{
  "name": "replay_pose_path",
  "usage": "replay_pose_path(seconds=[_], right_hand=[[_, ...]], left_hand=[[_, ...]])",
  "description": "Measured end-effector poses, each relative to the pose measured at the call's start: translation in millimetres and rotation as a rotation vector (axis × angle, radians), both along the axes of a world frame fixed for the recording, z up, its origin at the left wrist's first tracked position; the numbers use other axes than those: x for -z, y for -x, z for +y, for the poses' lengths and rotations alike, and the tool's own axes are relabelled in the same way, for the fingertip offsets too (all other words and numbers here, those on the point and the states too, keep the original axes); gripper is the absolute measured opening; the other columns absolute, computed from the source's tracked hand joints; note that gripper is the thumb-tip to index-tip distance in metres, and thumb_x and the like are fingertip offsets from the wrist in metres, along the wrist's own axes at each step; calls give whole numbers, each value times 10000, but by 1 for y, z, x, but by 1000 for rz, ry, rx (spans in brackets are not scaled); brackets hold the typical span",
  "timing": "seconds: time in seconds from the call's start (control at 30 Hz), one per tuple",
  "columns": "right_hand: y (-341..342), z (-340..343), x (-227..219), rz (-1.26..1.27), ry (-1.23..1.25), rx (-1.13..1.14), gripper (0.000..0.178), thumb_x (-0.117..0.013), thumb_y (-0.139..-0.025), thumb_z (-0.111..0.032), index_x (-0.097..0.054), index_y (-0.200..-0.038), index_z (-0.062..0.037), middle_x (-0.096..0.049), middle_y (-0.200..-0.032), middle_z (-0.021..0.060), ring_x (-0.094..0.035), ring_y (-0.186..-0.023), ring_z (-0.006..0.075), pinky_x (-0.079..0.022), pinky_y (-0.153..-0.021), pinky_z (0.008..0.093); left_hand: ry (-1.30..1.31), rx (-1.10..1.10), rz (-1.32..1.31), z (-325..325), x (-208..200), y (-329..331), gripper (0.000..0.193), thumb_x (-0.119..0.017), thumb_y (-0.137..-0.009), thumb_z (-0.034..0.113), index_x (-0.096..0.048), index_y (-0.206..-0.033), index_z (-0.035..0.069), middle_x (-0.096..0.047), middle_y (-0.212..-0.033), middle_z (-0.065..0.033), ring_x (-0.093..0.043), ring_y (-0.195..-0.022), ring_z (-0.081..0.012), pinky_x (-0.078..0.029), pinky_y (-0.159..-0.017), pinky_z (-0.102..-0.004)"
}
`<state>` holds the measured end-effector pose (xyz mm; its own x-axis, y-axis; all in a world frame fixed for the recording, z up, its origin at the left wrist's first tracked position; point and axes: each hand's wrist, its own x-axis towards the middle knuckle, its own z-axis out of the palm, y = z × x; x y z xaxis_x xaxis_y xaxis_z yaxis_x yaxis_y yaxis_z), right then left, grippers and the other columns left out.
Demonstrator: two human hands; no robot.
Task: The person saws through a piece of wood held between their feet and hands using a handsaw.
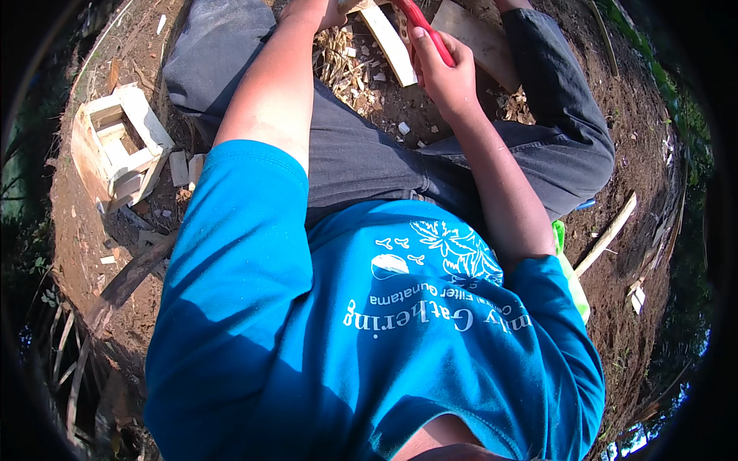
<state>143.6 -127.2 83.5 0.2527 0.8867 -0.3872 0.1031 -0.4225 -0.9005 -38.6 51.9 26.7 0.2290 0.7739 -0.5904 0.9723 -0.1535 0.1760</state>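
Gripping red handle (421, 29), right hand (446, 77)

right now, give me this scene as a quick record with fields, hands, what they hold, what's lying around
setting: bare dirt ground, person seated, legs apart
right hand: gripping a red-handled tool
left hand: at the top edge, on a pale wood strip; grip unclear
between legs: wood shavings and chips
person's left side: small pale wooden frame
person's right side: thin pale stick
clothing: blue shirt, dark grey trousers
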Motion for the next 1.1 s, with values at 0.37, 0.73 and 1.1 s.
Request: replay_pose_path(seconds=[0.37,0.73,1.1], right_hand=[[-8,-4,7,9,-53,-66,419,-664,-1009,-372,-657,-794,-13,-510,-628,-52,-459,-613,44,-378,-556,265],[-17,-60,-54,20,46,-95,351,-632,-1035,-327,-681,-887,-12,-565,-672,-42,-505,-622,39,-391,-563,242],[19,65,47,-29,-29,28,436,-668,-992,-400,-647,-794,-13,-531,-641,-40,-479,-624,67,-421,-579,295]], left_hand=[[-11,-125,-20,-3,13,13,393,-777,-796,316,-767,-1109,79,-741,-1154,-203,-707,-1113,-369,-561,-910,-485],[59,-104,-37,3,20,15,401,-758,-796,294,-753,-1113,49,-730,-1153,-236,-706,-1109,-389,-566,-913,-504],[10,64,-5,0,44,7,452,-725,-844,381,-733,-1233,152,-730,-1225,-162,-712,-1120,-343,-562,-951,-501]])
